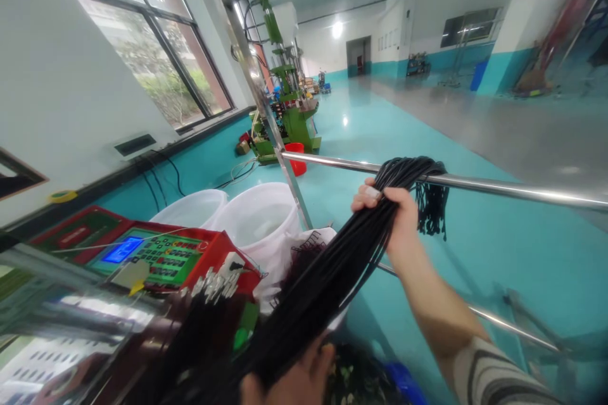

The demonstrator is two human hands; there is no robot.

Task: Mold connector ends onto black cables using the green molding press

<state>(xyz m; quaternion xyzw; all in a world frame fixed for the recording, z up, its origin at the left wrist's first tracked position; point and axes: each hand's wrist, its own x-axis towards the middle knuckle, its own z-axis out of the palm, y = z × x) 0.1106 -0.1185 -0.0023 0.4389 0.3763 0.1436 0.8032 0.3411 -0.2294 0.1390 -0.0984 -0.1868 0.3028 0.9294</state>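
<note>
A long bundle of thin black cables (327, 253) runs slantwise from the bottom of the view up to a shiny metal rail (503, 190). Its far end is draped over the rail, and the tips hang down behind it. My right hand (396, 209) is wrapped round the bundle just below the rail, fingers closed. Low in the view, my left hand (294, 376) cups the nearer part of the bundle; it is partly hidden by the cables and cut off by the picture's edge. Silvery ends of more dark strands (216, 285) show to the left.
A red machine with a green control panel (161, 259) and lit blue display stands at left. Behind it are white lined tubs (259, 215). A metal post (266, 107) rises beside them. Farther back are a green machine (297, 120) and a red bucket (297, 161).
</note>
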